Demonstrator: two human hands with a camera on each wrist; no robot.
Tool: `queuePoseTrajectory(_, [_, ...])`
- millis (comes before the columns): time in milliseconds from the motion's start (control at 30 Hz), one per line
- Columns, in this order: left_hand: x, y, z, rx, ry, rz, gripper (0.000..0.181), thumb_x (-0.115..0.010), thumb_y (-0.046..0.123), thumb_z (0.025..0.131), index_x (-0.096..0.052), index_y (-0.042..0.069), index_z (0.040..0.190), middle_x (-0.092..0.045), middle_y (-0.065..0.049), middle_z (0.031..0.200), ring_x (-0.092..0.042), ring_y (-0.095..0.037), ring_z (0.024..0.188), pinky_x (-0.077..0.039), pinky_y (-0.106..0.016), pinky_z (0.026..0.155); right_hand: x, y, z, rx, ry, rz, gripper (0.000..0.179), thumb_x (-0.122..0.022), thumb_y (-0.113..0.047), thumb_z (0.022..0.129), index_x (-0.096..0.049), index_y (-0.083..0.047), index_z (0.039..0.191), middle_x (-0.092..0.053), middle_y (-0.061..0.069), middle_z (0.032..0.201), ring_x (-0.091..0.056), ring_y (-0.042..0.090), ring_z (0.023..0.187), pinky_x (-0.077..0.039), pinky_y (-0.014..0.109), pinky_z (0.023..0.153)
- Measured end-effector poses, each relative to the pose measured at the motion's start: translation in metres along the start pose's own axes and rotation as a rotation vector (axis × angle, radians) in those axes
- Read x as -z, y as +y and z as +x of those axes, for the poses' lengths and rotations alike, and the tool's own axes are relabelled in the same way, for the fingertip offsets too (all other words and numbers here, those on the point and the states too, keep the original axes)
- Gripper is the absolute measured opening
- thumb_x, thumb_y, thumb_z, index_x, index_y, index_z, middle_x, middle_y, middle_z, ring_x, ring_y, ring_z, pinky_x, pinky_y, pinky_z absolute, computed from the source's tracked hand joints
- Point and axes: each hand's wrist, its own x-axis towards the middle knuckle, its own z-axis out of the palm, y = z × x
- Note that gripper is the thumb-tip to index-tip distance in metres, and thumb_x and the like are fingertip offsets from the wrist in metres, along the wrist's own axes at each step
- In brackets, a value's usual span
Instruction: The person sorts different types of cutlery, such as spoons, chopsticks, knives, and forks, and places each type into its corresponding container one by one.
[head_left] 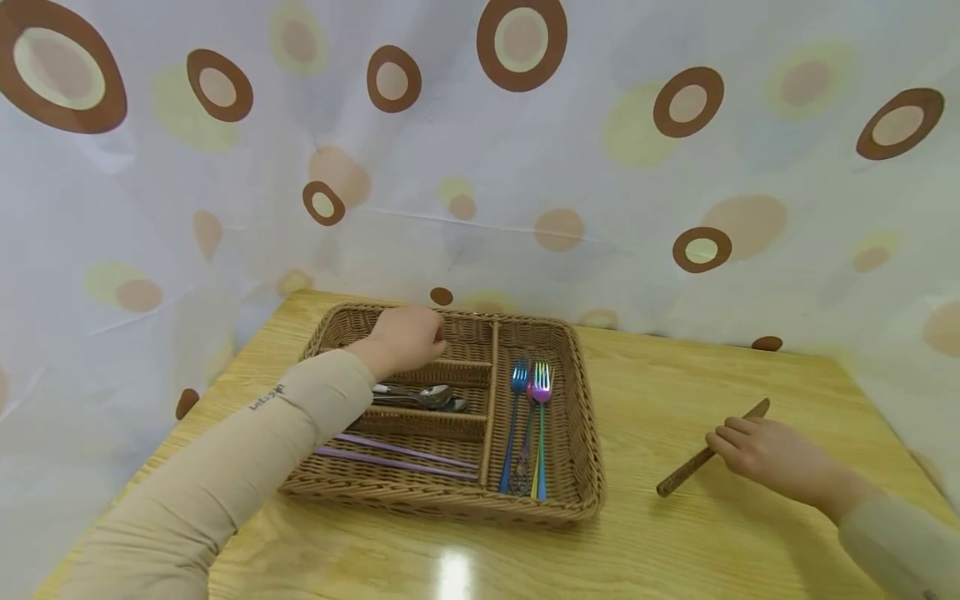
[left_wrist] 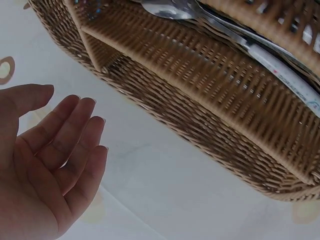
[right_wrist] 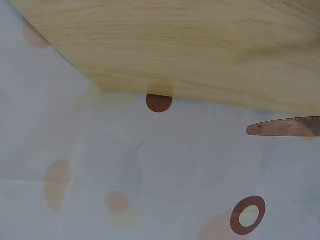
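My left hand (head_left: pixel 408 337) is above the back left compartment of a woven cutlery basket (head_left: pixel 592 467). In the left wrist view its fingers (left_wrist: pixel 80 135) are loosely bent and hold nothing. Over the table to the right of the basket, my right hand (head_left: pixel 772 454) holds a knife (head_left: pixel 686 473) with a dark brown handle. The knife's rounded, finely serrated blade (right_wrist: pixel 285 127) enters the right wrist view from the right edge; the hand itself is out of that view.
Metal spoons (head_left: pixel 435 397) lie in the middle left compartment and purple chopsticks (head_left: pixel 405 462) in the front left one. Several colourful forks (head_left: pixel 542 408) fill the right compartment. A dotted sheet (head_left: pixel 465 167) hangs behind the wooden table (head_left: pixel 675 550).
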Motion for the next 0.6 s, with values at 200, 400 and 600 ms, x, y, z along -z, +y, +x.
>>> queuePoseTrajectory(200, [0.000,0.017,0.001,-0.058,0.013,0.004,0.020,-0.052,0.024,0.095,-0.068,0.013,0.092,-0.066,0.001,0.076,-0.055,-0.010,0.061,-0.045,-0.027,0.057,0.016,0.007,0.033,0.003,0.068,-0.006,0.058,-0.008,-0.025,0.104,-0.058,-0.005,0.083,-0.056,0.001,0.072,-0.052,0.014,0.063,-0.045,0.024,0.054])
queuePoseTrajectory(400, [-0.005,0.034,0.003,-0.134,0.022,-0.052,0.019,-0.053,0.025,0.096,-0.066,0.013,0.097,-0.065,0.003,0.077,-0.055,-0.009,0.061,-0.044,-0.027,0.055,0.030,0.010,0.072,0.033,0.064,0.000,0.057,-0.009,-0.024,0.103,-0.059,-0.005,0.085,-0.058,0.000,0.072,-0.052,0.014,0.065,-0.045,0.024,0.054])
queuePoseTrajectory(600, [-0.010,0.051,0.004,-0.185,0.044,-0.095,0.020,-0.052,0.028,0.096,-0.067,0.016,0.100,-0.068,0.004,0.083,-0.058,-0.008,0.064,-0.047,-0.027,0.058,0.034,0.011,0.097,0.043,0.076,0.013,0.053,-0.009,-0.022,0.101,-0.056,-0.007,0.083,-0.056,-0.002,0.070,-0.049,0.012,0.063,-0.044,0.023,0.054])
